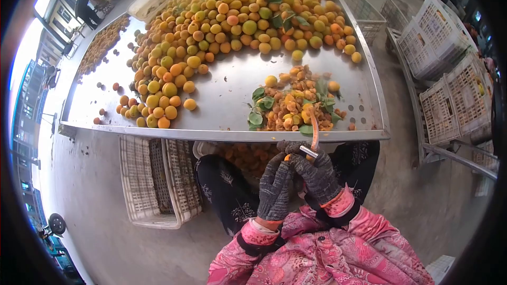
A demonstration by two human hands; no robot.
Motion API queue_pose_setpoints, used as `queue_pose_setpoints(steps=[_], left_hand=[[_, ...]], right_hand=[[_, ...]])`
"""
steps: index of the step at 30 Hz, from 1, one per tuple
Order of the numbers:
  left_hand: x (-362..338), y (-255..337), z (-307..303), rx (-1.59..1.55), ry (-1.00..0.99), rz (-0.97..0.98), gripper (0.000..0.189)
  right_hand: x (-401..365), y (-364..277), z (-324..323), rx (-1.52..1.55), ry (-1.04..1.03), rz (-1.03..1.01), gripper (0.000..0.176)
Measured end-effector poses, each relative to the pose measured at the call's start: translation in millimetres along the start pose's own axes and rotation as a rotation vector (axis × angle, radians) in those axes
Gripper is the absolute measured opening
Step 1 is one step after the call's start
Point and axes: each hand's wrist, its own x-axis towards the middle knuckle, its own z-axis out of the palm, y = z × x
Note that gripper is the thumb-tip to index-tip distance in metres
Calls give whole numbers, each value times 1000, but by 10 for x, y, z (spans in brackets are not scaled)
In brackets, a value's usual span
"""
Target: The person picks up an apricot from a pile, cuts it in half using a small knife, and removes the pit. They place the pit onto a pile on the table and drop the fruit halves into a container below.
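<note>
Both my hands wear grey knitted gloves and meet just below the table's front edge. My left hand (274, 189) is closed, fingers pressed together, on an apricot (288, 157) of which only a small orange bit shows. Closed beside it, my right hand (318, 177) grips a slim tool (308, 151) with a shiny metal part and a curved orange-brown end rising over the table edge. Its working tip is hidden. Just beyond lies a pile of split apricot scraps (290, 106) mixed with green leaves (255, 118).
A large heap of whole apricots (232, 26) covers the back of the metal table (227, 92). Beneath it stand a white crate (179, 184) and a container of orange fruit pieces (248, 158). Stacked crates (457, 100) stand right. A person (84, 8) is far left.
</note>
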Motion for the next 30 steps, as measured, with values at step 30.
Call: queue_pose_setpoints(steps=[30], left_hand=[[268, 43, 456, -411, 111, -271, 46]], right_hand=[[343, -591, -139, 668, 64, -480, 32]])
